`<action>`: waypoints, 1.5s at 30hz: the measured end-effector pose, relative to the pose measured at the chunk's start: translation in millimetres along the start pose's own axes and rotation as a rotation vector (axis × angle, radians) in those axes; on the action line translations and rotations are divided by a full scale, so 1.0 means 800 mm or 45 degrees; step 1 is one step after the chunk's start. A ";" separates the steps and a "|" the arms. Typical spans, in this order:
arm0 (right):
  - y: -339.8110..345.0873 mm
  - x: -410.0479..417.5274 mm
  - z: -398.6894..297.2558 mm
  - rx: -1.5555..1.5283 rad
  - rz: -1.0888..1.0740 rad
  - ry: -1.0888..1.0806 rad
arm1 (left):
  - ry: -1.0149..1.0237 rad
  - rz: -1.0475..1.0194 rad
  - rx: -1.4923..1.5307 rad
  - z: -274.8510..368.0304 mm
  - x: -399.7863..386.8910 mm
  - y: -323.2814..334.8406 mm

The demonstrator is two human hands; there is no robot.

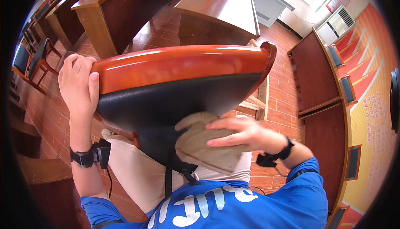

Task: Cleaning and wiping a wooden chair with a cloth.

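A chair with a glossy reddish wooden top rail (181, 63) and a black padded backrest (175, 101) stands right before me, its back turned up toward the camera. My left hand (78, 79) grips the left end of the rail, fingers over the wood and thumb on the near side. My right hand (240, 133) has a beige cloth (203, 147) under its fingers, close to the lower part of the backrest. The cloth is blurred and hangs over the dark seat (156, 141); whether it touches the leather I cannot tell.
A pale wooden frame (262, 101) stands on the tiled floor behind the chair's right end. Long brown desks (215, 0) lie ahead, and more desks (325, 135) line the right side, with chairs (353, 161) behind them. Other chairs (39, 57) are at the left.
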State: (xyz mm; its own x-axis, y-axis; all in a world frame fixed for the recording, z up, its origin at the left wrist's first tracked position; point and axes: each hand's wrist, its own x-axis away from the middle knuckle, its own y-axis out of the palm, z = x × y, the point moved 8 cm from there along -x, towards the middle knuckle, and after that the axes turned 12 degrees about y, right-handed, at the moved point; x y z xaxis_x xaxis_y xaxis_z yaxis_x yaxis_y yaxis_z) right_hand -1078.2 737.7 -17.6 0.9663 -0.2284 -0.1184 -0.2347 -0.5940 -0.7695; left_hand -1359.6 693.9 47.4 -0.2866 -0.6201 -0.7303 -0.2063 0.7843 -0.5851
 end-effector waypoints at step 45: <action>0.050 0.052 0.140 0.994 0.976 0.240 | -0.050 -0.069 -0.033 -0.004 -0.002 0.006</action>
State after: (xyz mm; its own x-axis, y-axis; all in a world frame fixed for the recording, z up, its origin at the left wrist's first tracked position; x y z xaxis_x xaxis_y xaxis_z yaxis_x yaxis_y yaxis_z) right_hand -1035.2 790.9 -124.0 0.5467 -0.4807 -0.6856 -0.5682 0.3883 -0.7255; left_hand -1362.9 698.3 47.0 -0.2379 -0.6613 -0.7114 -0.2451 0.7496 -0.6148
